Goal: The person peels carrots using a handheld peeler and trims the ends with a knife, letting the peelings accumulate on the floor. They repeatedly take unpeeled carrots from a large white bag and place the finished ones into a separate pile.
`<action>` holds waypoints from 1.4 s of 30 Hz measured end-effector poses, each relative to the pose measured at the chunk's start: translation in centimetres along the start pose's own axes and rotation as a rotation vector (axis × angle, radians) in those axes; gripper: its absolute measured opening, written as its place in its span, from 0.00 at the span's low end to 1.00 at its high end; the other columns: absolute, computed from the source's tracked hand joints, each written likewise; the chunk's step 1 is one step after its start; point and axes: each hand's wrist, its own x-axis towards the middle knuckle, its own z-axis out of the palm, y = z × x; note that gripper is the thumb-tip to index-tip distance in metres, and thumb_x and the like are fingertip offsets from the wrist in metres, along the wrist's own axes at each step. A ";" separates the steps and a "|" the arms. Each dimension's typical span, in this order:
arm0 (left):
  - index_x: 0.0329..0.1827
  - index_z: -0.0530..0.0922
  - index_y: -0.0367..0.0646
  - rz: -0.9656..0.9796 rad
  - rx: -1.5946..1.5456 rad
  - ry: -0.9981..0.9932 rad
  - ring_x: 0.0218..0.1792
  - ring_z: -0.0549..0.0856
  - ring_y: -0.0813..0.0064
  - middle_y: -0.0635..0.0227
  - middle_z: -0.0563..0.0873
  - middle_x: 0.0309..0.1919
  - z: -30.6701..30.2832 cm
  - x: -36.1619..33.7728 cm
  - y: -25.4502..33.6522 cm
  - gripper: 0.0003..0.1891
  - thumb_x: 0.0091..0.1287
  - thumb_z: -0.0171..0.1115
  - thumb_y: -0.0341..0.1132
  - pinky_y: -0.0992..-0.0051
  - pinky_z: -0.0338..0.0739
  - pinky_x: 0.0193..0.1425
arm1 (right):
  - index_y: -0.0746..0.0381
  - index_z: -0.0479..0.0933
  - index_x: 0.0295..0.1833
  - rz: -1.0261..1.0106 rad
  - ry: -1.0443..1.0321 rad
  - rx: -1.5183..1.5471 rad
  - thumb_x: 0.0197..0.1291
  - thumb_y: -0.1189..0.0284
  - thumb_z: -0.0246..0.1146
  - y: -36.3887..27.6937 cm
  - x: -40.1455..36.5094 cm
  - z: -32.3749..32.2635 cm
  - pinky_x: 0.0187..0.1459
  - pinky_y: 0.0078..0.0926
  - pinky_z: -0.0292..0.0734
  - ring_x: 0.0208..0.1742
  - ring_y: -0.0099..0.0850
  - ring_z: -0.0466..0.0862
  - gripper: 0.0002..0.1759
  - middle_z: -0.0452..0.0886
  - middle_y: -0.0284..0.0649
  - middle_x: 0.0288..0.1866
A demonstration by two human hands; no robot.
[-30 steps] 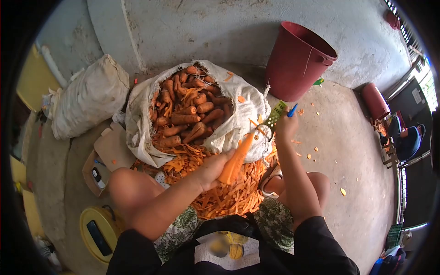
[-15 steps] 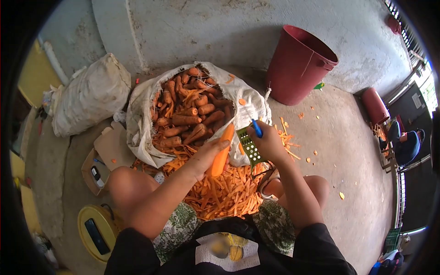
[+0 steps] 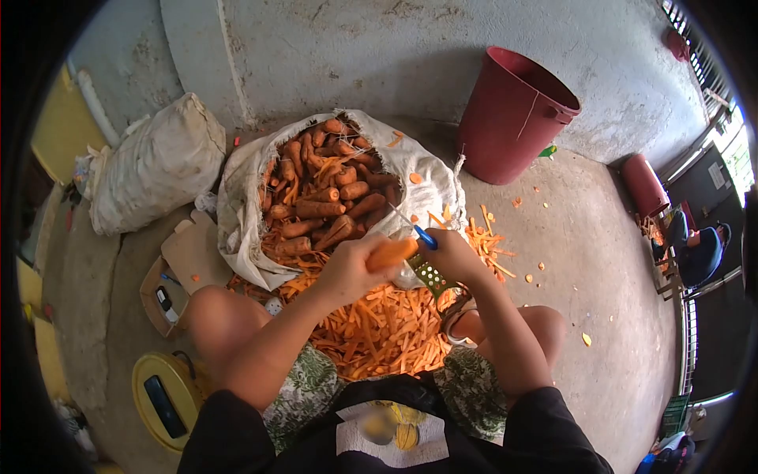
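My left hand [image 3: 354, 267] is wrapped round a bright orange carrot [image 3: 392, 254], slightly blurred, its end toward my right hand. My right hand [image 3: 456, 257] grips a blue-handled knife [image 3: 426, 237] whose thin blade points up and left. Below that hand, a green piece full of holes [image 3: 429, 276] hangs against or within its fingers; its exact kind I cannot make out. Beyond both hands, a white woven sack [image 3: 239, 217] lies open with many unpeeled carrots [image 3: 320, 207] inside. A heap of orange peelings [image 3: 383, 332] covers the floor between my legs.
A tall dark red bin [image 3: 505, 118] stands by the wall. To the left are a full white sack [image 3: 162, 166], an open cardboard box [image 3: 193, 245] and a yellow lidded bucket [image 3: 146, 371] bearing a phone [image 3: 164, 407]. Another person [image 3: 699, 253] sits far right.
The carrot has swung from nearly upright toward level, its end now closer to my right hand. In my right hand the knife's blade now shows, and the green piece has dropped lower.
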 end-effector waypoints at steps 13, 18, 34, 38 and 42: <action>0.42 0.76 0.41 0.216 -0.071 0.073 0.41 0.77 0.70 0.66 0.76 0.38 0.0 0.6 0.7 0.15 0.51 0.66 0.29 0.74 0.71 0.47 | 0.63 0.75 0.46 -0.184 -0.174 0.678 0.51 0.67 0.61 7.6 4.2 11.0 0.40 0.27 0.73 0.38 0.28 0.80 0.17 0.80 0.40 0.38; 0.43 0.74 0.40 0.252 -0.031 0.148 0.40 0.77 0.69 0.65 0.76 0.38 -1.0 1.0 -0.7 0.14 0.55 0.63 0.32 0.74 0.71 0.46 | 0.69 0.75 0.43 0.155 -0.153 0.749 0.53 0.70 0.60 2.2 2.3 5.4 0.34 0.24 0.72 0.34 0.25 0.78 0.15 0.79 0.43 0.32; 0.40 0.69 0.39 0.022 0.012 -0.004 0.25 0.70 0.70 0.64 0.72 0.23 -0.8 0.6 -1.1 0.09 0.66 0.51 0.37 0.73 0.66 0.33 | 0.64 0.73 0.37 -0.141 0.029 -0.120 0.46 0.74 0.60 -2.6 -0.7 -0.3 0.32 0.34 0.70 0.28 0.45 0.77 0.10 0.75 0.49 0.24; 0.40 0.69 0.39 -0.032 0.008 -0.060 0.24 0.72 0.69 0.62 0.73 0.24 -1.3 0.5 -0.1 0.09 0.65 0.51 0.37 0.72 0.67 0.32 | 0.64 0.73 0.36 -0.183 0.034 -0.103 0.45 0.74 0.60 -2.5 -0.8 -0.1 0.32 0.34 0.70 0.29 0.45 0.77 0.10 0.76 0.50 0.25; 0.40 0.70 0.40 0.115 0.127 -0.130 0.25 0.75 0.62 0.60 0.76 0.26 -1.2 0.1 0.2 0.12 0.62 0.55 0.40 0.69 0.69 0.33 | 0.65 0.74 0.34 -0.057 0.092 -0.059 0.49 0.71 0.58 -1.5 -0.2 0.2 0.32 0.35 0.70 0.29 0.46 0.77 0.09 0.76 0.51 0.24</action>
